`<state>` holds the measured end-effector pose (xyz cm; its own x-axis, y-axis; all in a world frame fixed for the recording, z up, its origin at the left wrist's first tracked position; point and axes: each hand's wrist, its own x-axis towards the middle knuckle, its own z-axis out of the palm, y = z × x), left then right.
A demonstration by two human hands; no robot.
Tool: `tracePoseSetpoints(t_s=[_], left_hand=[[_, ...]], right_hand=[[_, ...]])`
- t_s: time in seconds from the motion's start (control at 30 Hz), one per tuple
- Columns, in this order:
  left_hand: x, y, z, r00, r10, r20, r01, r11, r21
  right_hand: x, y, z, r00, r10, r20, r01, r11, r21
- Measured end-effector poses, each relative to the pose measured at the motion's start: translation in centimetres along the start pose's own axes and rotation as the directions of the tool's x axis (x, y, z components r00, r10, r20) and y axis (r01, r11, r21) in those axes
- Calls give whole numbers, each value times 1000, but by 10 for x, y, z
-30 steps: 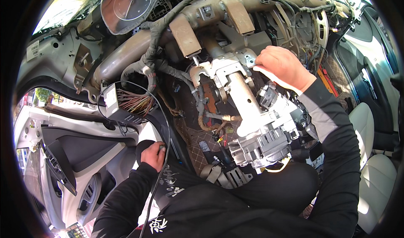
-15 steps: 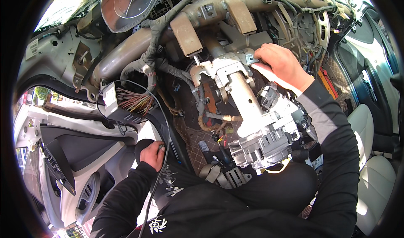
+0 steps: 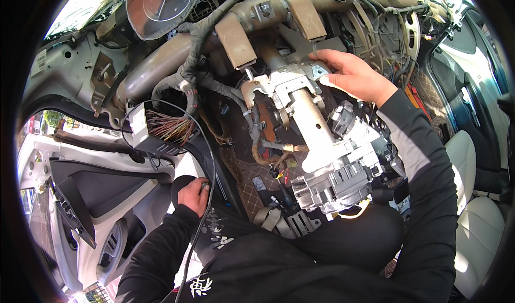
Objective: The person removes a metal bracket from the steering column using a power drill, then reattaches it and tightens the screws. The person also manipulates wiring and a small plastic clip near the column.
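Note:
My right hand (image 3: 354,78) is at the upper bracket (image 3: 289,83) of a metal steering column, its fingers stretched over the bracket and its thumb apart, touching the bracket's right side. The pale column shaft (image 3: 316,131) runs down to a housing with gears or switches (image 3: 335,187) above my lap. My left hand (image 3: 193,196) is closed on my left thigh, on something small that I cannot make out, beside a thin black cable (image 3: 214,169). Left of the column are a taped wiring harness (image 3: 193,67) and a box with many coloured wires (image 3: 150,131).
A bare crossbeam (image 3: 155,67) with an instrument cluster (image 3: 158,5) spans the stripped dashboard. The open door (image 3: 102,190) is at left. Pale seats (image 3: 475,228) and another door (image 3: 475,88) are at right. Loose parts and connectors lie in the footwell (image 3: 260,185).
My right hand has moved slightly forward and left, and its curled fingers have straightened over the bracket, the thumb now apart. My left hand has stayed in place.

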<state>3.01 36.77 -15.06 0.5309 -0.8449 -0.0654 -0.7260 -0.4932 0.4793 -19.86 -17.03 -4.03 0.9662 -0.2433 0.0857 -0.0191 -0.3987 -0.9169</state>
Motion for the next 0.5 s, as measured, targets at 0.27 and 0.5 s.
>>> tracePoseSetpoints(t_s=[0.27,0.5], left_hand=[[-1,-3,2,1000,22,-14,-22,1000,4],[-3,-4,2,1000,-8,5,8,1000,18]], right_hand=[[1,8,6,997,-60,-41,59,998,-15],[0,-8,0,996,78,37,-71,983,-167]])
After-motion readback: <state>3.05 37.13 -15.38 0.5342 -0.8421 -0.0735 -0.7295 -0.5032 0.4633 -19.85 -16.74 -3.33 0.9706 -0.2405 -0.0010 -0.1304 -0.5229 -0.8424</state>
